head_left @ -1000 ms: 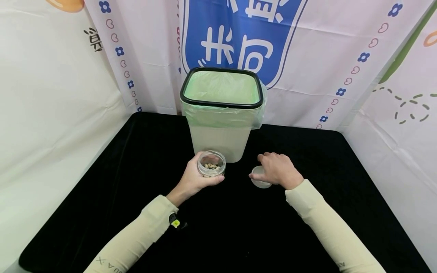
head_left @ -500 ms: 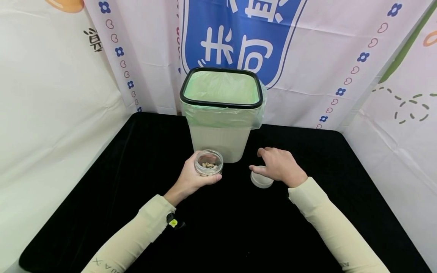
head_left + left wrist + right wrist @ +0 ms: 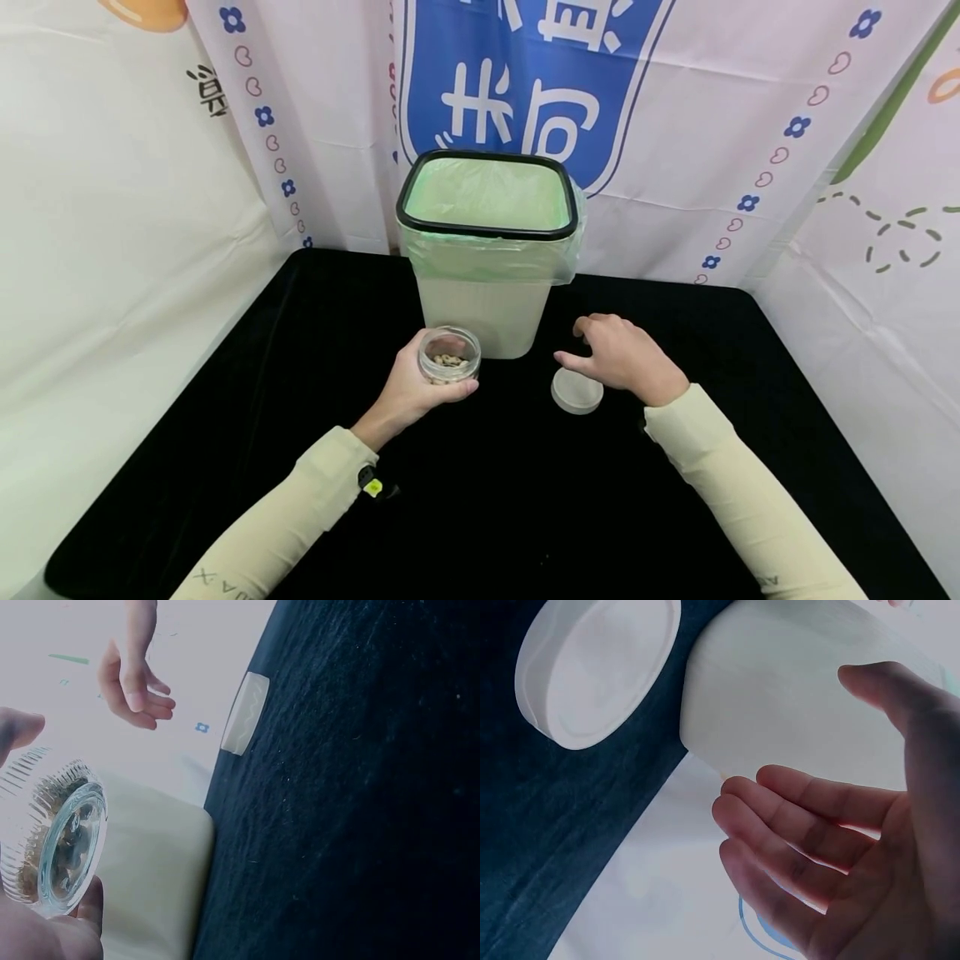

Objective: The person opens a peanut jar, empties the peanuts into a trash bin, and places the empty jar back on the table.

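My left hand (image 3: 408, 383) grips a clear ribbed jar (image 3: 450, 372) by its side, mouth up and uncovered. Small pale nut-like pieces (image 3: 449, 360) lie in its bottom, and they show through the glass base in the left wrist view. To the right, my right hand (image 3: 628, 357) hovers above the table with relaxed fingers and nothing in its grasp. Below its thumb a round whitish lid (image 3: 577, 393) lies on the black cloth. In the right wrist view the lid (image 3: 611, 671) is well apart from the fingers (image 3: 780, 810).
Behind the jar stands a pale waste bin (image 3: 483, 304) with a black rim and a green liner folded over it. A black cloth (image 3: 480, 500) covers the table. Printed white curtains (image 3: 697, 150) close off the back and both sides.
My right hand has lifted off the lid and drawn back to the right, leaving the lid on the cloth. My left hand has shifted slightly left with the jar.
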Demonstrator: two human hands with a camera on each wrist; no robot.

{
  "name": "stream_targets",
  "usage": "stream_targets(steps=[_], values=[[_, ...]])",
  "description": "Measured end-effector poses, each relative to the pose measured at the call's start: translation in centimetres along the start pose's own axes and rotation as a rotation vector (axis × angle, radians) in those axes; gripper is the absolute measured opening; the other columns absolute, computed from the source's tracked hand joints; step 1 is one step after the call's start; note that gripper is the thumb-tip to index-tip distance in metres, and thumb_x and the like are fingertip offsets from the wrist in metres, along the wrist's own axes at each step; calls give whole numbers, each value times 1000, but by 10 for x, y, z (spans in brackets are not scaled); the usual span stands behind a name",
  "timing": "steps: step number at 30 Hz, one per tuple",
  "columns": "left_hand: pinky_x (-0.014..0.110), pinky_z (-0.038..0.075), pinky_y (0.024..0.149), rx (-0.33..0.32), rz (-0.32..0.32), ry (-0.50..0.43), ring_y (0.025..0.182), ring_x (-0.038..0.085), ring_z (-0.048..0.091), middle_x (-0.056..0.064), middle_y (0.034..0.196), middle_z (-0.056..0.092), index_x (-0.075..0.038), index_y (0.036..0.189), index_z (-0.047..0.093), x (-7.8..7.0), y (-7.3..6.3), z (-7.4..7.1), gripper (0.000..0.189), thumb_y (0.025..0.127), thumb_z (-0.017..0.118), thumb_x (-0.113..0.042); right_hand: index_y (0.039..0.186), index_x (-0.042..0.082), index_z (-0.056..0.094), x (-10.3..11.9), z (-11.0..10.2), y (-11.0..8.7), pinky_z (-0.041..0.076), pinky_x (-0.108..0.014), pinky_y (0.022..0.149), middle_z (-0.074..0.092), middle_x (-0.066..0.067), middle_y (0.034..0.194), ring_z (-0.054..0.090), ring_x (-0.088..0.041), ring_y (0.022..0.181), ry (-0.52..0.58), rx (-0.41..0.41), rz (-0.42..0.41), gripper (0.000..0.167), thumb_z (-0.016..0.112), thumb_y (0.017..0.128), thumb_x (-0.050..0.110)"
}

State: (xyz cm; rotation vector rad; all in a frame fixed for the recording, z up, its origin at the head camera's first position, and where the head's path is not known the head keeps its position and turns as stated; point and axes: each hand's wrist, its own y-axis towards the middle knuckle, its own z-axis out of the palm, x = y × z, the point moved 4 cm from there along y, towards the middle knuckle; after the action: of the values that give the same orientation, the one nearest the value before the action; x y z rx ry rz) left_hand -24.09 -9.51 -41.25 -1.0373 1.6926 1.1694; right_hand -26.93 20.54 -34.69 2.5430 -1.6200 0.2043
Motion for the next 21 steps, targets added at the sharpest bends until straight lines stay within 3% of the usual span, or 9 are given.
stream_targets(steps=[6,21], values=[[20,53,99,-7,3,-5,120,29,67,12,131,69,-8,136,59,-1,1,-4,68,78,93,-12,116,0,72,-3,-9,0,59,-53,92,74,-18,114,72,-35,103,24,-23,-32,50,69,99,46],[18,52,98,-22,9,11,121,30,66,13,132,68,-7,138,57,-6,1,-16,70,78,93,-12,114,-1,72,-10,-32,-2,58,-54,95,76,-19,113,72,-36,106,31,-72,-20,48,68,100,44]])
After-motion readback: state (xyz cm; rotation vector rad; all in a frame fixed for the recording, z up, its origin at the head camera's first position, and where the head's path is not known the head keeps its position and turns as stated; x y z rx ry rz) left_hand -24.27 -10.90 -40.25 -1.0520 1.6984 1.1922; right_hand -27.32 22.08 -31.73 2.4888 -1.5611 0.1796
